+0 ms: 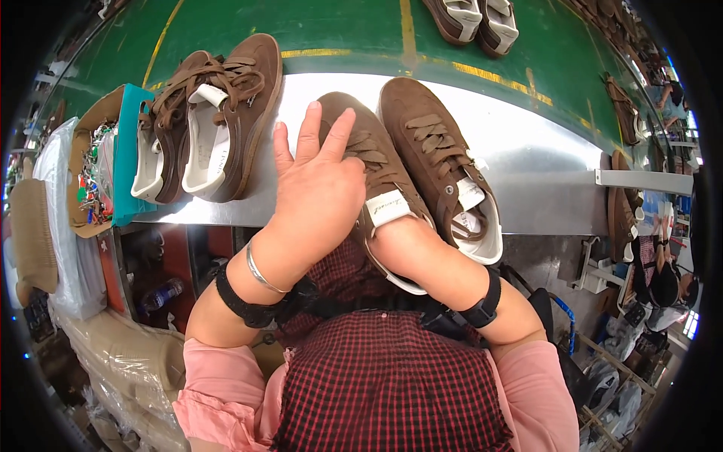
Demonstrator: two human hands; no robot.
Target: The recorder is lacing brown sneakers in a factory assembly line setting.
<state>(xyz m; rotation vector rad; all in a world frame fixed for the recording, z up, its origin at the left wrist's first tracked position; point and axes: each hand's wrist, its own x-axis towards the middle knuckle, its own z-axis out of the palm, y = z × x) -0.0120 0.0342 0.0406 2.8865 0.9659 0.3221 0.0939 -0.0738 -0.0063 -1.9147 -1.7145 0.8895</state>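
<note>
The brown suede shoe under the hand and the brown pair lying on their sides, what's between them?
Only bare shiny metal table, seen in the head view.

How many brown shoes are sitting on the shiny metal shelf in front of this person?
4. Two laced shoes lean together at the left end of the metal shelf; one shoe lies under the left hand; another lies just right. More sit on the green belt beyond.

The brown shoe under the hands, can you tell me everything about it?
The brown shoe looks like suede, with brown laces, a white tongue tab and a white lining. It lies on the shiny metal table, toe pointing away, beside its matching shoe. The left hand rests flat on top of it, fingers spread. The right hand is tucked inside its opening, hidden from view.
</note>
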